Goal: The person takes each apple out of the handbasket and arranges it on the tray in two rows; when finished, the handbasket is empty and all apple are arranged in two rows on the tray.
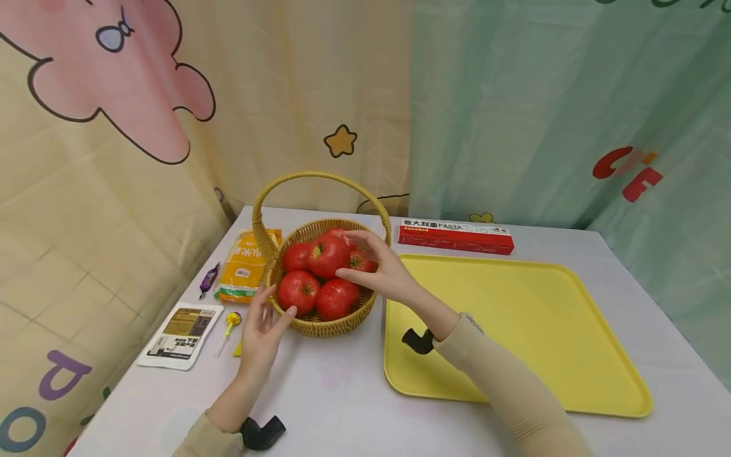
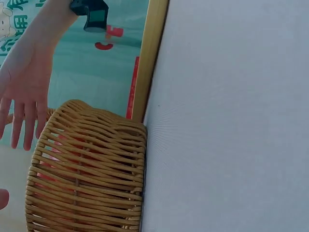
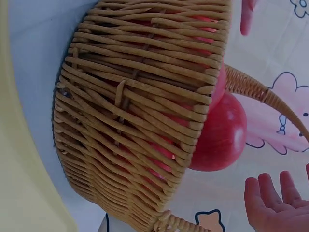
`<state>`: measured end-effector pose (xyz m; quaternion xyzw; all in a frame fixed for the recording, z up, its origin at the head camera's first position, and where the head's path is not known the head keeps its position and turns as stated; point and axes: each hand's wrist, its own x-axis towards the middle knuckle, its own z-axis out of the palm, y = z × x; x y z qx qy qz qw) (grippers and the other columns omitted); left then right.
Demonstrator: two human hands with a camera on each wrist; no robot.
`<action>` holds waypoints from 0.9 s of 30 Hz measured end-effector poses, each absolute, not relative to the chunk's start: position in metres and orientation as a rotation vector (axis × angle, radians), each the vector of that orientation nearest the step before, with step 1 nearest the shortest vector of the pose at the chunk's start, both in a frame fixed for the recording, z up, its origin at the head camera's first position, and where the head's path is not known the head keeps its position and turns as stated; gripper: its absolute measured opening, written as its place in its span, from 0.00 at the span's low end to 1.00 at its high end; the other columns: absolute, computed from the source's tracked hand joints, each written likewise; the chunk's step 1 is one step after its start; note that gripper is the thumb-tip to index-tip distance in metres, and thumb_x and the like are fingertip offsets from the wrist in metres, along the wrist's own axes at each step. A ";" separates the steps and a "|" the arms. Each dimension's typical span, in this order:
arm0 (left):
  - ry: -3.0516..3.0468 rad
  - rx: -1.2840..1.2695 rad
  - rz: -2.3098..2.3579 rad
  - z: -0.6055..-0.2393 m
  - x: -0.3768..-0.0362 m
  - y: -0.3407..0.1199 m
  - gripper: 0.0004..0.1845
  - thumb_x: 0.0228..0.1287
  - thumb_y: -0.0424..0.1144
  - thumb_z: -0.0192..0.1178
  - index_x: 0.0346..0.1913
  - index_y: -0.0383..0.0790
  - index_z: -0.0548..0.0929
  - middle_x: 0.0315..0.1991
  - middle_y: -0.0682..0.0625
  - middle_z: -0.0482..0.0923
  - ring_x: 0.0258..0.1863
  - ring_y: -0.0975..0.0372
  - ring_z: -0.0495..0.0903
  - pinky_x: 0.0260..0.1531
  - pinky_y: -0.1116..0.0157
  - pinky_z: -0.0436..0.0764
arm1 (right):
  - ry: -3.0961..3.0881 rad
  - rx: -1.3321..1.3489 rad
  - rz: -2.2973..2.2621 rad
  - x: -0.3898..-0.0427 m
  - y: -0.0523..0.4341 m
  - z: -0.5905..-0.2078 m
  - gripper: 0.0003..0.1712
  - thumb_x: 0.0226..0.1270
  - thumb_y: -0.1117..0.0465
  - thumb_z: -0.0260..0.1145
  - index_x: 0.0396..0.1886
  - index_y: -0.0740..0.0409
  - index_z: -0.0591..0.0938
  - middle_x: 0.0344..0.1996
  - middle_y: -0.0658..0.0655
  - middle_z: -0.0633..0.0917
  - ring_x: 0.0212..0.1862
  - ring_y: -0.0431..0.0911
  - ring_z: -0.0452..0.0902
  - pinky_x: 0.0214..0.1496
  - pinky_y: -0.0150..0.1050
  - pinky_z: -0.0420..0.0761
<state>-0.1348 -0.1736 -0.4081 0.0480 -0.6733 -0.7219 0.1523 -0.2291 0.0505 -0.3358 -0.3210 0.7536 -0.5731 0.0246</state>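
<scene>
A woven basket point(image 1: 325, 327) with a tall arched handle point(image 1: 311, 174) stands near the table's left back part. Several red apples point(image 1: 329, 255) fill it, heaped above the rim at the back. My left hand point(image 1: 259, 343) is at the basket's front left side, thumb and fingers apart and bent a little, holding nothing. Over the basket's right side is my right hand point(image 1: 379, 270), its spread fingers and thumb beside the apples with nothing gripped. In the left wrist view the right hand point(image 2: 30, 77) has straight fingers in front of the handle. One apple point(image 3: 222, 135) bulges past the rim in the right wrist view.
Right of the basket lies a yellow tray point(image 1: 502, 324), with a red pasta box point(image 1: 455, 238) behind it. Left of the basket are a yellow food bag point(image 1: 242, 266), a purple-wrapped candy point(image 1: 209, 280), a lollipop point(image 1: 231, 322) and a white packet point(image 1: 181, 336). Curtains surround the table.
</scene>
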 end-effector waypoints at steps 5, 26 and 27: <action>-1.979 0.191 -2.099 -0.412 -0.136 -0.175 0.31 0.63 0.34 0.60 0.68 0.37 0.61 0.74 0.48 0.39 0.72 0.59 0.46 0.68 0.64 0.56 | 2.382 -0.939 -1.784 -0.242 0.037 -0.345 0.38 0.56 0.55 0.71 0.65 0.52 0.66 0.61 0.55 0.69 0.61 0.53 0.66 0.55 0.57 0.76; -1.864 0.197 -2.173 -0.424 -0.141 -0.171 0.33 0.64 0.28 0.57 0.69 0.31 0.57 0.74 0.49 0.38 0.71 0.59 0.48 0.68 0.64 0.55 | 2.568 -0.912 -1.607 -0.271 0.017 -0.371 0.43 0.51 0.48 0.74 0.66 0.45 0.66 0.60 0.49 0.70 0.59 0.46 0.67 0.60 0.50 0.73; -1.864 0.198 -2.174 -0.424 -0.141 -0.171 0.33 0.64 0.28 0.57 0.69 0.31 0.56 0.74 0.49 0.38 0.71 0.59 0.48 0.68 0.64 0.55 | 2.577 -0.904 -1.593 -0.271 0.016 -0.371 0.43 0.51 0.47 0.74 0.66 0.44 0.66 0.61 0.49 0.69 0.60 0.46 0.66 0.60 0.50 0.73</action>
